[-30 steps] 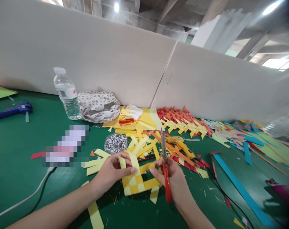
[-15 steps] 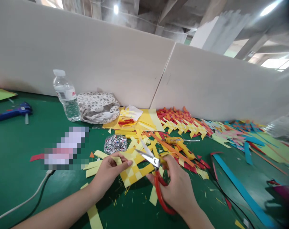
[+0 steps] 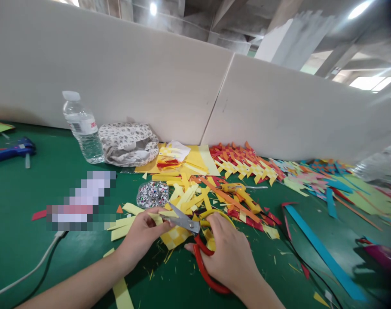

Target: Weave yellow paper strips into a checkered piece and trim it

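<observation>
My left hand [image 3: 144, 231] is closed in a pinch on a woven paper piece [image 3: 173, 238] in yellow and pale yellow checks. Loose strip ends stick out from it near my fingers. My right hand [image 3: 229, 249] grips red-handled scissors [image 3: 186, 223], whose blades are parted and point left at the strips beside my left fingertips. The blades hide part of the weave, so whether they touch a strip I cannot tell. Behind both hands lies a heap of yellow paper strips [image 3: 187, 195]. A bag of googly eyes [image 3: 152, 194] sits just beyond my left hand.
A yellow glue gun [image 3: 247, 199] lies behind my right hand. Finished-looking woven paper fish [image 3: 247, 169] line the back. At left stand a water bottle [image 3: 82, 133], a cloth bundle [image 3: 127, 143] and a blue glue gun [image 3: 16, 150]. A blue strip [image 3: 324, 253] lies at right.
The scissors have moved left and swung to point more leftward, reaching the strip ends at my left fingers. My left hand still holds the woven paper. The view has shifted slightly.
</observation>
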Demonstrator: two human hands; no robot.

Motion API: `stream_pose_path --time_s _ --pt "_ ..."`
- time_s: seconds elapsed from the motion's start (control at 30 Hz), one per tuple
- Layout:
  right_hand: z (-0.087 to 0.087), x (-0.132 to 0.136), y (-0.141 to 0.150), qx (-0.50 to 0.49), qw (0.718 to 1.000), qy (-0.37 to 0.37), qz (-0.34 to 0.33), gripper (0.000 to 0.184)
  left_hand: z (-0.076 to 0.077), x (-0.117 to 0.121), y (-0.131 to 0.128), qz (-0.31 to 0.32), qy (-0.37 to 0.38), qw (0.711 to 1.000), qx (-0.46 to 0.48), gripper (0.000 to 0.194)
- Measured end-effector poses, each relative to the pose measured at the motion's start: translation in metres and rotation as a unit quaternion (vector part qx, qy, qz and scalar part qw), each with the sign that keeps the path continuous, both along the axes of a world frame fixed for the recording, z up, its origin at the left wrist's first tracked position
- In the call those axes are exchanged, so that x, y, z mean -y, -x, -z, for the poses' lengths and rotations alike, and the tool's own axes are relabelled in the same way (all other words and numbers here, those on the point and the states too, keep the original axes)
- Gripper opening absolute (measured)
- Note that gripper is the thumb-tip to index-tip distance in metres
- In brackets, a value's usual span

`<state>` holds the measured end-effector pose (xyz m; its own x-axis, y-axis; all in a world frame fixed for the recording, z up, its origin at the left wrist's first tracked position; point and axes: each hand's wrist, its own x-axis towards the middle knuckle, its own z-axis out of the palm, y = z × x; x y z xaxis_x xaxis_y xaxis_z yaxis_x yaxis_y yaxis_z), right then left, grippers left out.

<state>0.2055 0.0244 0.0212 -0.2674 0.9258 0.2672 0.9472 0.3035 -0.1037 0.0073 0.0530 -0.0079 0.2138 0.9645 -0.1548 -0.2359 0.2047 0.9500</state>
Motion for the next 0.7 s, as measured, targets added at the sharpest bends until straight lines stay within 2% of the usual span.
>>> stream_pose_path --time_s 0.2,0.37,0.57,0.7 --pt "0.0027 0.0013 0.0004 0.004 1.000 -0.002 0.002 0.029 -0.0008 0.0010 -0.0006 0.012 0.011 1.000 0.020 0.013" --pt "0.0030 0.0005 0.0016 0.009 1.000 -0.025 0.002 0.031 -0.0014 0.0016 -0.0008 0.005 0.022 1.000 -0.004 0.015" --pt "0.0008 -0.0011 -0.0018 0.004 1.000 -0.016 -0.008 0.036 -0.0032 -0.0002 -0.0003 0.040 -0.042 0.998 -0.005 0.011" --pt "-0.0013 -0.0022 -0.0069 0.013 1.000 -0.011 -0.019 0.038 -0.0029 -0.0006 -0.0005 0.052 -0.056 0.997 -0.016 0.009"
